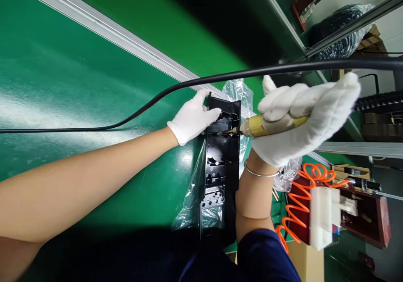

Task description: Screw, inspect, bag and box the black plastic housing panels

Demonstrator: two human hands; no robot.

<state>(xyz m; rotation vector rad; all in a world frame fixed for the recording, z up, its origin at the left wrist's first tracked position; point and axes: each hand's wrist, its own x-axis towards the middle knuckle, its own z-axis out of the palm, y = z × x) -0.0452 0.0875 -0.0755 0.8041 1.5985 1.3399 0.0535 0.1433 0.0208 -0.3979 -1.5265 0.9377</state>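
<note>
A long black plastic part (pixel 220 164) lies on a clear plastic bag (pixel 192 198) on the green table (pixel 78 76). My left hand (pixel 192 118), in a white glove, presses on the part's far end with fingers curled over its edge. My right hand (pixel 307 118), also gloved, is wrapped round a yellow power screwdriver (pixel 262 125). The screwdriver's bit touches the part near its far end, just right of my left fingers. A black cable (pixel 176 88) runs from the tool across the table to the left.
An aluminium rail (pixel 103 27) crosses the table behind the part. To the right stand a dark red tray (pixel 368 219) with a white plastic block (pixel 323 221) and an orange coiled hose (pixel 299 198). A bagged black bundle (pixel 336 21) sits on a shelf at top right.
</note>
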